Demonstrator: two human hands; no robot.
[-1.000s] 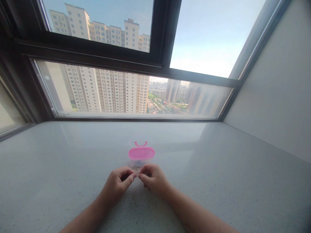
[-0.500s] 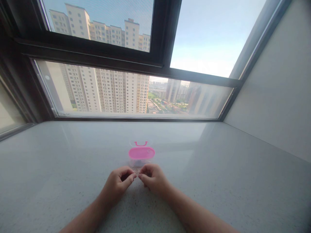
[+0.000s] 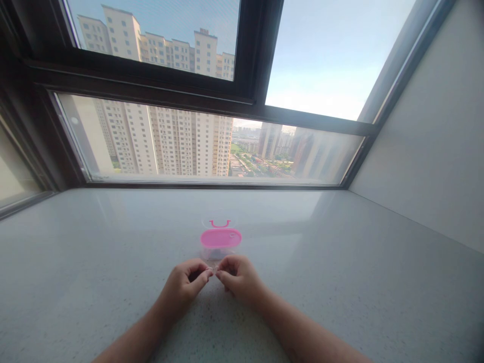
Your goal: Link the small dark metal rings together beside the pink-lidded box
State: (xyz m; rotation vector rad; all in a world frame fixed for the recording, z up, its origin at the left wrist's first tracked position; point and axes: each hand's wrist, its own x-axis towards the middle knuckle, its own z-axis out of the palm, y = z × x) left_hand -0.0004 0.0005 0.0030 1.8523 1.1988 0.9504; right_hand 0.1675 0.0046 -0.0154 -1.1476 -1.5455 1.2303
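Observation:
My left hand (image 3: 186,281) and my right hand (image 3: 239,277) meet low in the middle of the view, thumb and forefinger pinched on each. Between the fingertips is a tiny pale, see-through piece (image 3: 215,270), too small to name, and both hands seem to grip it. Just beyond my fingers stands a small clear plastic box (image 3: 218,253) with a pink oval lid (image 3: 221,238). Something dark shows faintly inside it. A clear part with a pink handle (image 3: 220,225) lies behind the lid.
The pale speckled windowsill (image 3: 340,282) spreads around my hands. A dark window frame (image 3: 212,186) closes off its far edge, with tall buildings outside. On the right rises a white wall (image 3: 427,131).
Hardly anything differs. My fingertips have shifted very slightly around the small piece, while the box stays in place.

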